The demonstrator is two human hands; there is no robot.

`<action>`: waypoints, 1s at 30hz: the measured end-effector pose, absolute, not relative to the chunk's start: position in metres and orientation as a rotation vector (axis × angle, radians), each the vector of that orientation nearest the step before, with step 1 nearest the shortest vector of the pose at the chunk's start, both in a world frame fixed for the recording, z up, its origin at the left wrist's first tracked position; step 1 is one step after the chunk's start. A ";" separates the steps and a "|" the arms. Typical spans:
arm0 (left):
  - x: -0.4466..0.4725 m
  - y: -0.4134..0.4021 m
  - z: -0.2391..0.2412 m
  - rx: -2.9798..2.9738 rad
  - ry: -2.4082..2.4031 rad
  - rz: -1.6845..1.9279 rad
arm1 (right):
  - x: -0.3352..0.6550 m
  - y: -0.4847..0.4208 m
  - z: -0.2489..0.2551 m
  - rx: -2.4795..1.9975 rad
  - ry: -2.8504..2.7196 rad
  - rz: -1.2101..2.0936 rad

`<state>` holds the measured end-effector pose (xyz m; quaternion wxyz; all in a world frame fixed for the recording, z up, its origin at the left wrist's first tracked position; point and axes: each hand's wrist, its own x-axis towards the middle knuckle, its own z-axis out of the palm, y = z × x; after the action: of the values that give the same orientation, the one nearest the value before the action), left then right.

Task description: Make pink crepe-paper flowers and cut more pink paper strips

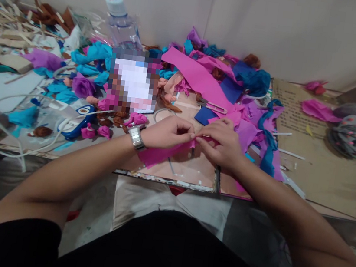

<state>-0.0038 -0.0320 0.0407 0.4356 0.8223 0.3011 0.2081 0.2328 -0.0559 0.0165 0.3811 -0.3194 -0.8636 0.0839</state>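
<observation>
— On the board [193, 170]?
— Just beyond the right grip [220, 145], scissors [212, 106] among pink crepe strips [201, 77]. Left of the left grip [165, 132], small pink buds [96, 131], a blue-and-white tool [79, 120], white cable [4, 106].
— Farther back?
— Beyond the left grip, water bottle [122, 23], purple paper rose [83, 86]. Off right, cardboard [320, 170].

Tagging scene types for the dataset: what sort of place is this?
Probably an informal craft workspace against a wall: heaps of coloured paper scraps, rolled paper flowers, left hand and right hand pinching a pink strip.
</observation>
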 end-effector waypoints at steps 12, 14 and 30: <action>-0.004 -0.038 0.042 2.256 0.802 0.524 | 0.234 -0.054 0.013 -0.829 -2.140 0.425; -0.004 -0.039 0.043 2.267 0.806 0.527 | 0.233 -0.054 0.014 -0.825 -2.130 0.443; -0.019 -0.029 0.054 1.609 0.594 0.198 | 0.237 -0.057 0.021 -0.947 -2.106 0.330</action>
<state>-0.0193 -0.0292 0.0536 0.6499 0.7082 0.2616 0.0873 0.2372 -0.0567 0.0212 0.3936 -0.3732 -0.8300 0.1301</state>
